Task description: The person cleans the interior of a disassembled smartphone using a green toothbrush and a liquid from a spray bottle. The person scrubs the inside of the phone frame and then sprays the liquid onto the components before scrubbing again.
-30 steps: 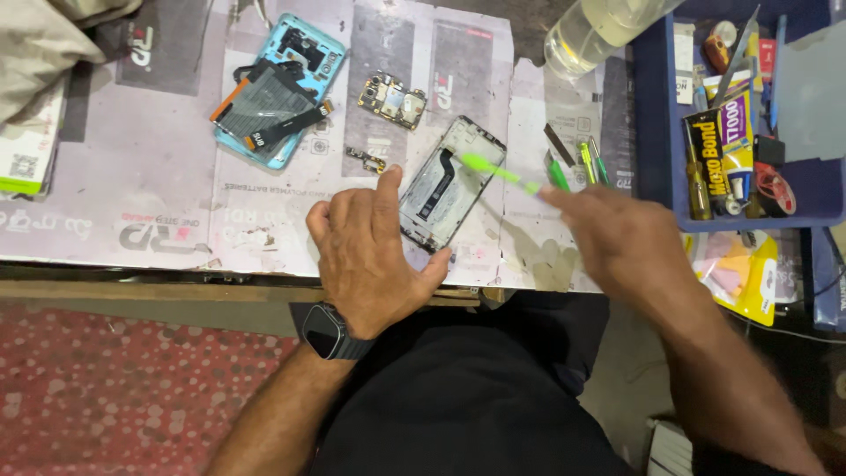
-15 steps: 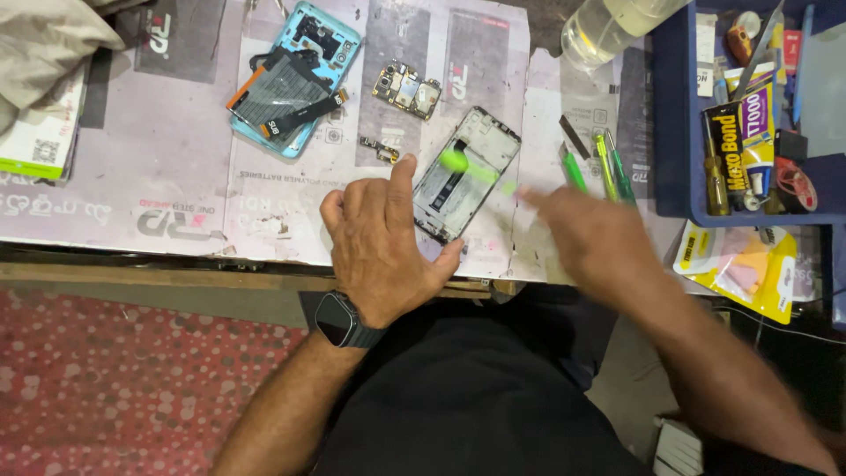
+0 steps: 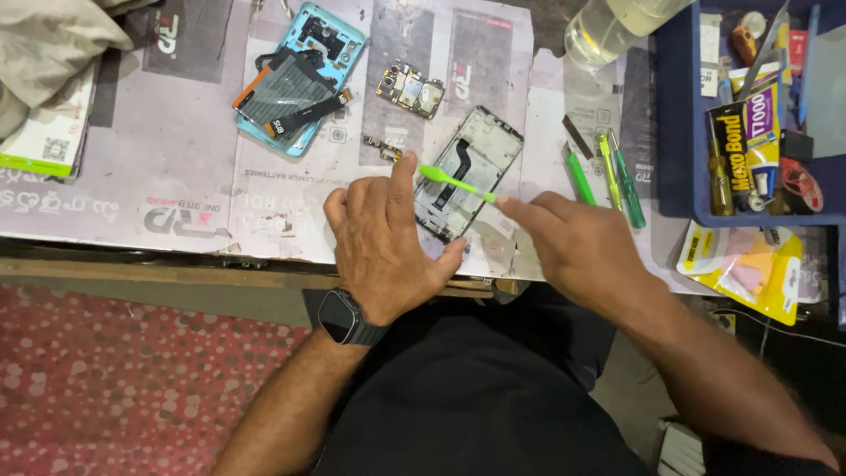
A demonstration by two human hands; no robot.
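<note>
Right hand [image 3: 586,251] pinches green brush [image 3: 451,180] over phone frame [image 3: 469,172], left hand [image 3: 383,242] flat, released, steadying it on paper-covered desk [image 3: 176,203].

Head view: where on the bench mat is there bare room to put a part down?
The widest free patch of mat lies left of the left hand, below the blue phone back. It is crowded around the open phone frame, where the right hand holds a green brush, and by the green screwdrivers beside the blue tray.
</note>
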